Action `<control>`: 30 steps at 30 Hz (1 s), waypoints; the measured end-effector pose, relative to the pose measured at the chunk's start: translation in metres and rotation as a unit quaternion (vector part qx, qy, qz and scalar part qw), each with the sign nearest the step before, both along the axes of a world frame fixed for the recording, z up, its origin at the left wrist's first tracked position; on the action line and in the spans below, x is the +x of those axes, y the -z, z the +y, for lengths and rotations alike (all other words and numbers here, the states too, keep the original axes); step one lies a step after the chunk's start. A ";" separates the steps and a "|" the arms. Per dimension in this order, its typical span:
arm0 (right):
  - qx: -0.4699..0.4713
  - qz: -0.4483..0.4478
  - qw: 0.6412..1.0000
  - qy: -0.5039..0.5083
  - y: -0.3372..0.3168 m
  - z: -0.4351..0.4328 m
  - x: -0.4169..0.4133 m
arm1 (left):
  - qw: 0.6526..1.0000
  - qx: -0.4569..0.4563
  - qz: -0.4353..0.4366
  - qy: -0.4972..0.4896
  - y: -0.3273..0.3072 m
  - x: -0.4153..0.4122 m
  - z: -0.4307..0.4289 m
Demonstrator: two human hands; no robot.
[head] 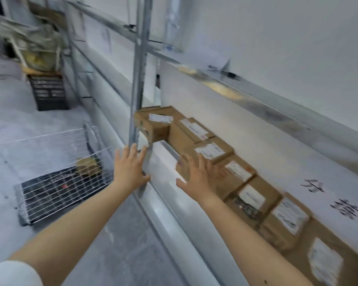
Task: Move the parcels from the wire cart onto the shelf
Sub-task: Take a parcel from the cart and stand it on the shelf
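Several brown cardboard parcels [248, 195] with white labels stand in a row on the metal shelf [170, 188], running from the upright post to the lower right. One parcel [155, 122] sits at the row's far end beside the post. My left hand [129, 169] is open, fingers spread, in front of the shelf's upright post [137, 100]. My right hand [196, 175] is open too, hovering over the shelf's front edge just short of a parcel in the row. The wire cart [60, 182] stands on the floor at the left with one small brown parcel [87, 165] in it.
A higher shelf board [256, 96] overhangs the row of parcels. A black crate [48, 93] under piled bags stands at the far left against the racking. Grey floor [19, 124] lies between it and the cart. Handwritten characters [331, 199] mark the white wall panel.
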State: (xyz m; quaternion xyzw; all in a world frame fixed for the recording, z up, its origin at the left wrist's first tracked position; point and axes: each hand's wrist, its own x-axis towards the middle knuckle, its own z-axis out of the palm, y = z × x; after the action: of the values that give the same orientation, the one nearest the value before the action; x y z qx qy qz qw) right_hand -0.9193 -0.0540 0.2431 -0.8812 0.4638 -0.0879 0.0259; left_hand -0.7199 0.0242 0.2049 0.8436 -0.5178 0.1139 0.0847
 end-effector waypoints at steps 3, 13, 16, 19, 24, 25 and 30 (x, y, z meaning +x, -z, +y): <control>0.013 0.018 0.999 -0.035 0.008 -0.002 0.073 | 0.999 0.005 0.005 -0.047 0.012 0.073 0.022; 0.030 0.058 0.989 -0.136 0.034 0.004 0.262 | 0.974 0.075 0.034 -0.210 0.046 0.260 0.101; 0.023 0.068 0.983 -0.167 0.047 -0.002 0.303 | 0.968 0.075 0.043 -0.236 0.056 0.292 0.109; 0.043 0.084 0.977 -0.189 0.061 -0.014 0.342 | 0.960 0.086 0.057 -0.260 0.072 0.317 0.109; 0.078 0.099 0.968 -0.218 0.087 -0.054 0.413 | 0.944 0.102 0.081 -0.304 0.097 0.371 0.093; 0.083 0.100 0.966 -0.224 0.093 -0.064 0.430 | 0.941 0.105 0.082 -0.311 0.101 0.384 0.088; 0.118 0.107 0.955 -0.252 0.118 -0.117 0.511 | 0.934 0.088 0.098 -0.332 0.114 0.448 0.049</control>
State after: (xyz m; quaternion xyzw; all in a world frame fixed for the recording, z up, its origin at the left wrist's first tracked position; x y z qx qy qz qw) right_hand -0.4088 -0.1713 0.1252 -0.9643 0.2339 0.0718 0.1017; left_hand -0.2722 0.0732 0.0908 0.9784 -0.2057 0.0061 0.0174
